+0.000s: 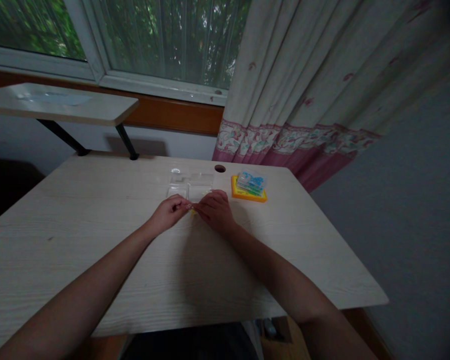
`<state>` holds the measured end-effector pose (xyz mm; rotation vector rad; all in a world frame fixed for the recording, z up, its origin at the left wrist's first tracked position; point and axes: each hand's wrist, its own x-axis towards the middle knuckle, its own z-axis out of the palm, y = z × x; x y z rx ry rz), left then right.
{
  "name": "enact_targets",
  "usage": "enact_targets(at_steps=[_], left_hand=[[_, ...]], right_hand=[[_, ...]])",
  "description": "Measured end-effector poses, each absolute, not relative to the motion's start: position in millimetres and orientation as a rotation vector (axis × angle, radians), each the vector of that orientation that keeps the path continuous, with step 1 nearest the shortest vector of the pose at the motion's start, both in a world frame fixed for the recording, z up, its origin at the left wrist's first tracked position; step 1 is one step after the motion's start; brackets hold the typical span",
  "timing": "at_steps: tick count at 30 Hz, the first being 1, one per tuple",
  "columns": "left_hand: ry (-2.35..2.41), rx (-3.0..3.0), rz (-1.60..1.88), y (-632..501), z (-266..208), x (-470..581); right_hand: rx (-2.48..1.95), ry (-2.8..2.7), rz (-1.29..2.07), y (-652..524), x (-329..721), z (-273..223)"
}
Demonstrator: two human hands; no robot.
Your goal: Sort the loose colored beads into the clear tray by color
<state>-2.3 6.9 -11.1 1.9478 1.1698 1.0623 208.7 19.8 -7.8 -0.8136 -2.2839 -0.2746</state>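
Observation:
My left hand (169, 214) is in a pinch near the middle of the table, its fingertips meeting those of my right hand (216, 212). Whatever they pinch is too small to name. Just below the fingertips shows a little yellow piece (193, 212); whether it is held or lies on the table I cannot tell. Right behind both hands lies a clear plastic tray (188, 186) with several compartments, its near right part hidden by my right hand.
Right of the hands, a clear box (252, 181) with blue and green pieces rests on a yellow-orange box (248, 197). A round cable hole (220, 168) is near the back edge of the wooden table (142, 280). A raised shelf (108, 107) stands at the back left; a curtain (285, 100) hangs behind.

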Motion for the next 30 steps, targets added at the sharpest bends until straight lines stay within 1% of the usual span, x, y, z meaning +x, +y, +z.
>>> enact_targets(at_steps=[6, 12, 17, 30], left_hand=[[1.168, 1.972, 1.069, 6, -9, -1], [1.209, 1.973, 1.107, 7, -11, -2], [1.203, 1.986, 1.109, 7, -13, -2], [1.181, 2.005, 1.09, 7, -13, -2]], right_hand=[[-0.875, -2.224, -0.147, 20, 209, -5], [-1.096, -1.891, 0.035, 35, 220, -8], [-1.227, -1.712, 0.048, 48, 229, -14], [-1.304, -1.762, 0.016, 52, 229, -21]])
